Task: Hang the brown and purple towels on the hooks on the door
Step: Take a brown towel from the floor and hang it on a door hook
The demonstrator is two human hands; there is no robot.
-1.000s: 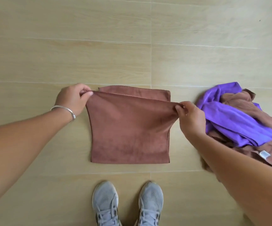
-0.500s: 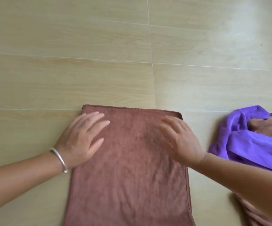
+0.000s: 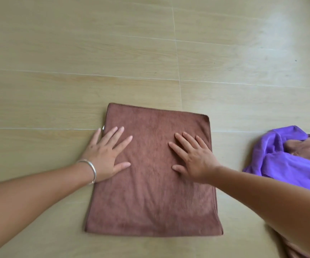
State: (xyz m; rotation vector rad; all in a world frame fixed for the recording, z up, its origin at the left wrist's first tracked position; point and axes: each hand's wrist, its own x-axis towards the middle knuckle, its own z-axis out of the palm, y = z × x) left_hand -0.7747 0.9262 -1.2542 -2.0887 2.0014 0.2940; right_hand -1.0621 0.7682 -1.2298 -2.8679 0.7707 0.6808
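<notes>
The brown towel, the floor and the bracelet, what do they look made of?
Brown towel: likely microfibre, matte short nap, stitched hem. Floor: probably wood-look tile, grain print with pale grout lines, slight sheen. Bracelet: silver-coloured metal, polished and shiny.

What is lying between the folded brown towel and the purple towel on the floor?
Nothing. In the head view, only a bare strip of floor separates the folded brown towel from the purple towel; the right hand presses on the brown one.
</notes>
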